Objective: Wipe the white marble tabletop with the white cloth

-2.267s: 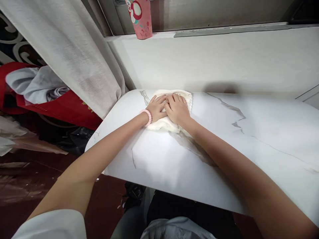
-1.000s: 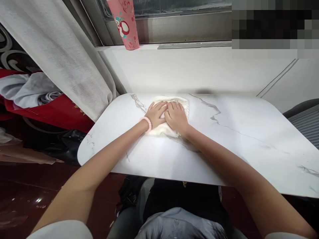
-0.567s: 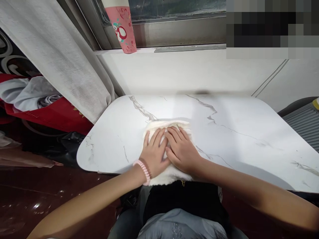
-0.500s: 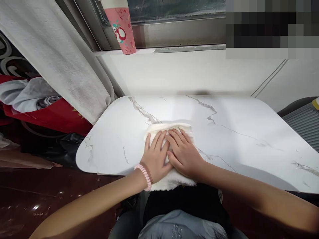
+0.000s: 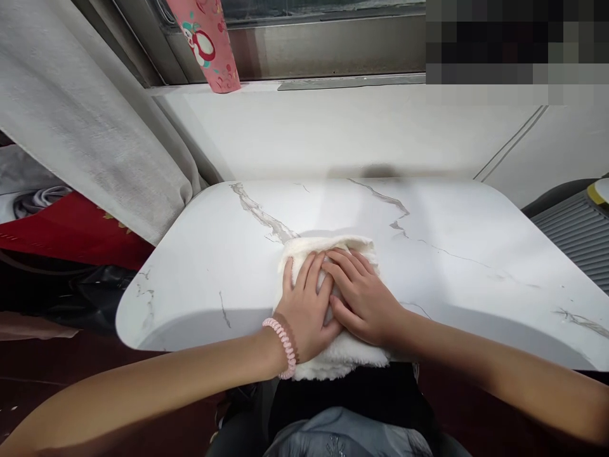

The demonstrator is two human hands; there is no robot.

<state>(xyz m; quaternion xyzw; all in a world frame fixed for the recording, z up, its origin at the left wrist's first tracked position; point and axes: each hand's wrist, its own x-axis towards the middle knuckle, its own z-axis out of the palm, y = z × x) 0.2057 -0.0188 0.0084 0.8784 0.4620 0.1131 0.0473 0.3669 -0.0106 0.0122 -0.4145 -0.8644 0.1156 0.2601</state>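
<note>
A white fluffy cloth [image 5: 328, 370], folded, lies on the white marble-patterned table [image 5: 476, 222] and reaches its near edge. My left hand [image 5: 307, 308] rests flat on the cloth with fingers spread, a pink coil hair tie [image 5: 281, 348] around its wrist. Beside it, my right hand [image 5: 366, 295] also presses down on the cloth, fingers stretched out and slanting to the left. The two hands touch near the thumbs. Part of the cloth is hidden beneath them.
A pink patterned cup [image 5: 209, 47] stands on the window ledge at the back left. A grey curtain [image 5: 95, 114] hangs by the table's left side, with a red bag [image 5: 80, 231] behind it. At the right edge is a grey ribbed object [image 5: 575, 228]. A white wall borders the table's far edge.
The view has shifted slightly, so the cup and curtain sit farther left and higher. Both hands stay flat on the cloth, showing little movement against the table.
</note>
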